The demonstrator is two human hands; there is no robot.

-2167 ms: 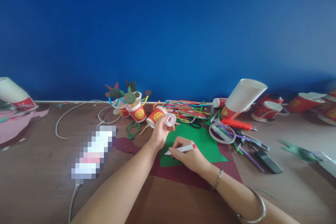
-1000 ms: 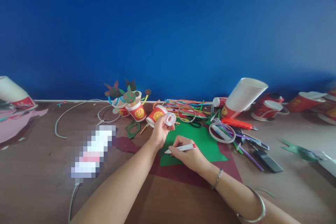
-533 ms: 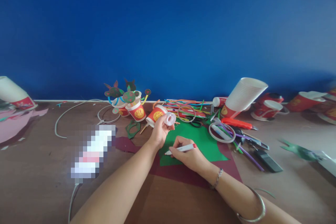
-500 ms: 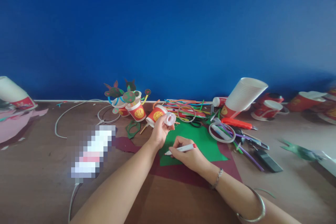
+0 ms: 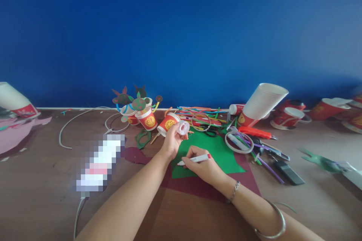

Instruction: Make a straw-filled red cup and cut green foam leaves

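Between the fingers of my left hand [image 5: 172, 142] is a small whitish round piece with a ringed face [image 5: 183, 128]; its exact kind is unclear. My right hand [image 5: 202, 165] grips a white marker [image 5: 199, 158] with a red end, like a pen for writing. The marker's tip points left, over the left part of a green sheet [image 5: 220, 148]; whether it touches cannot be made out. Under the green sheet lies a larger dark red sheet [image 5: 195, 188]. Just behind my left hand, a red paper cup [image 5: 169, 123] lies tipped over.
Red cups with paper animal heads [image 5: 138, 104] stand at the back left. Coloured sticks [image 5: 200, 112] and a tall cup stack [image 5: 261, 101] are behind. Right of the sheets lie an orange cutter [image 5: 254, 132] and green pliers [image 5: 322, 160]. A phone [image 5: 102, 163] with a cable lies left.
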